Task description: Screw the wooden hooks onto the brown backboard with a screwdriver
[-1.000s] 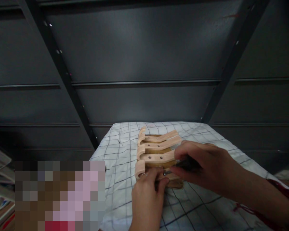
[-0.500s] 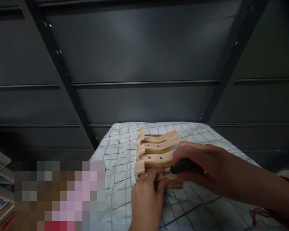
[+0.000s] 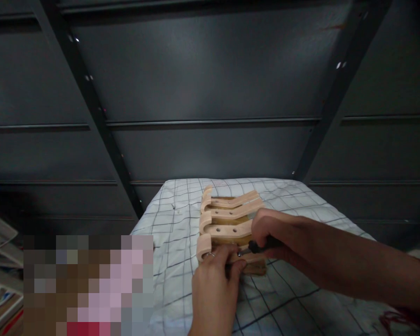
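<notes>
A wooden rack of several curved hook pieces [image 3: 227,219] lies on a white checked cloth [image 3: 175,233]. My left hand [image 3: 213,289] presses down on the nearest hook piece, its fingers pinched together at a small metal screw [image 3: 238,254]. My right hand [image 3: 283,238] is closed round a black-handled screwdriver [image 3: 262,246], whose tip points left at that screw. A ring shows on a finger of the left hand.
Dark grey metal shelving [image 3: 210,93] with slanted braces rises behind the cloth-covered surface. Stacked papers or magazines [image 3: 0,261] lie at the lower left, beside a blurred patch.
My right hand has turned on the screwdriver handle and shifted slightly left, with the wrist rolling. The left hand and the wooden rack have stayed in place.
</notes>
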{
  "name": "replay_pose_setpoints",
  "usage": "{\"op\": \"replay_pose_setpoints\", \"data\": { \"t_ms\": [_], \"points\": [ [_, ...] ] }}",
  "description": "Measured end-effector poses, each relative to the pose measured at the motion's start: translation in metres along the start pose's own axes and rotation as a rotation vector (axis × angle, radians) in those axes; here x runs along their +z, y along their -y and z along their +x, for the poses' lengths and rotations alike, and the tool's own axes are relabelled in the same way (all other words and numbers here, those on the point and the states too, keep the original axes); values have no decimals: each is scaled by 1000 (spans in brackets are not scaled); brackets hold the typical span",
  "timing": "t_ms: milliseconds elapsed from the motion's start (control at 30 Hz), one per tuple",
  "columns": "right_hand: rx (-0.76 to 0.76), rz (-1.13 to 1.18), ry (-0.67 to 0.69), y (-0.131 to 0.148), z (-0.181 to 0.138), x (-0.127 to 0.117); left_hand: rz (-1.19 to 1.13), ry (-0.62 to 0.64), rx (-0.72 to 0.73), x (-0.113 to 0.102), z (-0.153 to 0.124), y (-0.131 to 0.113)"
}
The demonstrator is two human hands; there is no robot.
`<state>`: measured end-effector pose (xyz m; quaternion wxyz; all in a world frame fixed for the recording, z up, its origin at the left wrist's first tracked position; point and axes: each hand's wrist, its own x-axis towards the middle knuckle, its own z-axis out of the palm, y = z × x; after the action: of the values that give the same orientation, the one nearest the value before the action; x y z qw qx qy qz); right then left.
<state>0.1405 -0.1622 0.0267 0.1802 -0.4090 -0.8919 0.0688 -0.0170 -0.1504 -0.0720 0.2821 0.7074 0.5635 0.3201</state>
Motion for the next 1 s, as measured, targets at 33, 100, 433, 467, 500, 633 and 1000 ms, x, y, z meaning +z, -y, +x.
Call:
{"op": "replay_pose_setpoints", "data": {
  "t_ms": [33,100,433,467,500,633,1000],
  "points": [
    [9,-27,-44,-1,1,2,-2,0,2,0,0,1],
    [35,-99,-178,-2,7,10,0,-5,11,1,1,2],
    [-66,72,59,5,5,3,16,-4,50,-1,1,1],
    [-74,58,76,5,4,1,23,4,64,-2,1,2],
    [-70,27,56,4,4,1,32,17,80,-2,2,3],
    [0,-194,-250,-5,9,13,52,40,108,-3,4,6],
    [-94,47,122,-1,9,-4,4,-12,91,3,2,6]
  ]
}}
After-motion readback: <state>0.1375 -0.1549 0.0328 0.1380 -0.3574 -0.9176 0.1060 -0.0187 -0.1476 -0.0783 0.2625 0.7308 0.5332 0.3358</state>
